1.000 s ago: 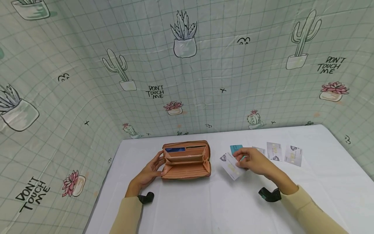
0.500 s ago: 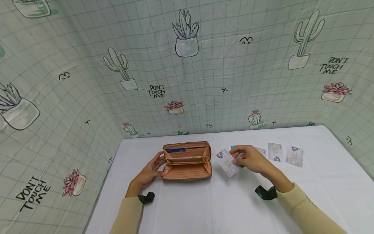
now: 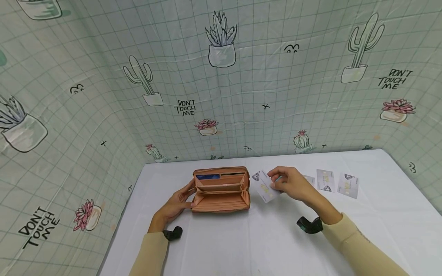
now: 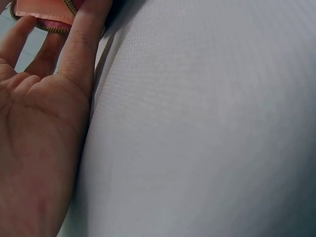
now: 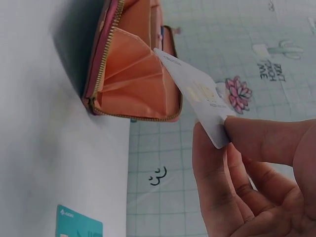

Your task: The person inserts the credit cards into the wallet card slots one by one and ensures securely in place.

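Observation:
An orange zip-around wallet lies spread on the white table, its pockets facing up. A blue card and a dark-edged card sit in its rear slots. My left hand grips the wallet's left end, thumb at the front corner and fingers along the side. To the wallet's right, my right hand pinches a white card between thumb and index finger. That card is raised and tilted, one corner near the wallet's right side. In the right wrist view, a teal card lies on the table.
Two white cards, one upright and one slightly turned, lie at the right. Another white card is partly hidden behind my right hand. A patterned cloth stands behind the table.
My right hand has carried the white card left and farther back, closer to the wallet. My left hand and the wallet have stayed almost still.

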